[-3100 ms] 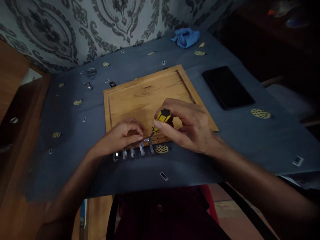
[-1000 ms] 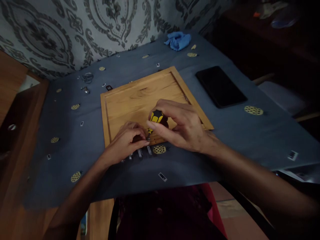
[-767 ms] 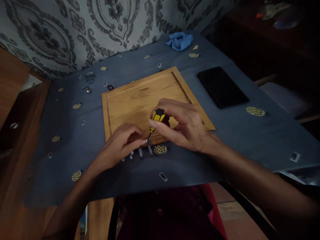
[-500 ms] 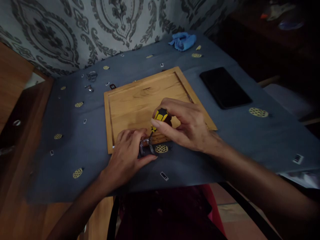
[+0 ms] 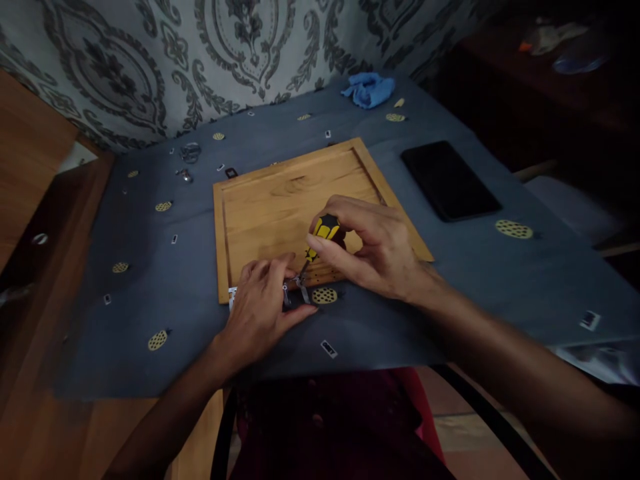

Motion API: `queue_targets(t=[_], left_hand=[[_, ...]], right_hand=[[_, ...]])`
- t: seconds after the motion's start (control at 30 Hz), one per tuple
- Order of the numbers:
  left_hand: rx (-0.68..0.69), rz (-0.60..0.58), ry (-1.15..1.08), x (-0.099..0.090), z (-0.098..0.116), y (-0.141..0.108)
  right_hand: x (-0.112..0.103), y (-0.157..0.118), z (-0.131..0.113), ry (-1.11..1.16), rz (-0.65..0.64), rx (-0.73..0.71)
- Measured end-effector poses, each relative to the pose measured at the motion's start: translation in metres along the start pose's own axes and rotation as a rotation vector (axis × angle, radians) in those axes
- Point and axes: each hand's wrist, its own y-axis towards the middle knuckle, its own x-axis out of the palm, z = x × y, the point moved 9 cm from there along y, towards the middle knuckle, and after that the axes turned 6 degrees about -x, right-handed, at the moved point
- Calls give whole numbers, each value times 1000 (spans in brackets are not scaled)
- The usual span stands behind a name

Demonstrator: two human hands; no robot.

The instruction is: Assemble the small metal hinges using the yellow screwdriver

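Observation:
A framed wooden panel (image 5: 280,213) lies on the blue patterned tablecloth. My right hand (image 5: 375,250) grips a short yellow and black screwdriver (image 5: 325,230), tilted with its shaft pointing down and left. The tip meets a small metal fitting (image 5: 303,288) at the panel's near edge. My left hand (image 5: 260,297) is closed around the left part of that fitting, its thumb below and its fingers over the panel's edge. Part of the metal shows left of this hand, and the rest is hidden under it.
A black tablet-like slab (image 5: 450,180) lies right of the panel. At the back is a crumpled blue cloth (image 5: 369,90). Small metal pieces (image 5: 185,175) and a clear bag-like bundle (image 5: 190,153) sit at the back left. A patterned curtain (image 5: 240,53) hangs behind the table.
The view has shifted slightly. Both hands keep their places at the fitting, and the screwdriver is still in my right hand. A bit more metal shows left of my left hand.

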Motion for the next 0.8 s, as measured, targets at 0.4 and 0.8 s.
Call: queue_targets(t=[0.4,0.8], left_hand=[[-32,-37,-45,4,-2,1],[-39,-47,-45,5,-2,1]], right_hand=[[-15,-3,10,67,191,107],[-8,-4,14,112,162,160]])
